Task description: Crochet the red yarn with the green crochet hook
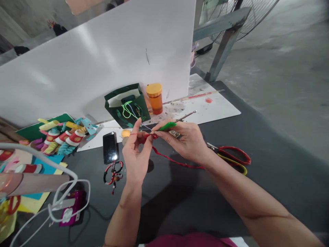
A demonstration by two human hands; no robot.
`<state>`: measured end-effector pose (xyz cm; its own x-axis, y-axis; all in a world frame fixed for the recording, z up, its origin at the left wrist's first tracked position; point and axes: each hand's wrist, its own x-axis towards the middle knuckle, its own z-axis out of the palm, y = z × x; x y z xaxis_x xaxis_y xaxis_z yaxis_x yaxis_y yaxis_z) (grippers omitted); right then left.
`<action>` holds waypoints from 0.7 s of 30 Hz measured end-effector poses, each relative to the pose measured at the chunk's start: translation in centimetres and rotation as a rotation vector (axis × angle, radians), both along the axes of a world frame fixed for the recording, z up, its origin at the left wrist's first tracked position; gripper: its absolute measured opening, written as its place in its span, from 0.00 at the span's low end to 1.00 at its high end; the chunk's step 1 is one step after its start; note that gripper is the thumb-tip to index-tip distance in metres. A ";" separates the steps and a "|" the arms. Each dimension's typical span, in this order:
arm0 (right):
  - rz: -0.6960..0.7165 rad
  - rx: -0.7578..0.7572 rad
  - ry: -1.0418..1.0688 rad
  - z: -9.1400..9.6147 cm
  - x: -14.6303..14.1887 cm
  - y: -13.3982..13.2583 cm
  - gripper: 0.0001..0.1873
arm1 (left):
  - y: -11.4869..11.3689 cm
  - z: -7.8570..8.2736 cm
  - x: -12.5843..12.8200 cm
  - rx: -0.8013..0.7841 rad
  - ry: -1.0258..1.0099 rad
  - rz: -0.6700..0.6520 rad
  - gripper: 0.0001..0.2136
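My left hand [136,154] pinches a short red knotted piece [151,136] between thumb and fingers, with a thin red thread running off to the left. My right hand [181,140] grips a green-handled crochet hook [167,126], its metal shaft pointing up and to the right. The hook's tip is hidden among my fingers at the red piece. A red cord [174,162] hangs from the piece and curves right across the dark table [180,206], passing beneath my right wrist. A ring sits on one right finger.
Red-handled pliers [231,156] lie right of my hands. To the left are a black phone [110,147], a beaded bracelet [113,175], and colourful paper crafts [61,137]. A green paper bag [127,106] and orange jar [155,98] stand before a white board [102,65]. White cable [64,202] crosses the front left.
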<state>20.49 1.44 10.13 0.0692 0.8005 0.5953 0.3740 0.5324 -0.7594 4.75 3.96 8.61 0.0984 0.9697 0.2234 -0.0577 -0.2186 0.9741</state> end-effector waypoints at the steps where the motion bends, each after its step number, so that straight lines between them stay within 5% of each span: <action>1: -0.002 0.001 0.002 0.0 0.0 0.0 0.11 | 0.0 0.0 0.0 -0.005 -0.006 -0.004 0.24; 21: 0.077 -0.147 0.188 0.3 0.4 0.5 0.18 | 0.2 0.0 -0.4 -0.165 -0.186 -0.128 0.24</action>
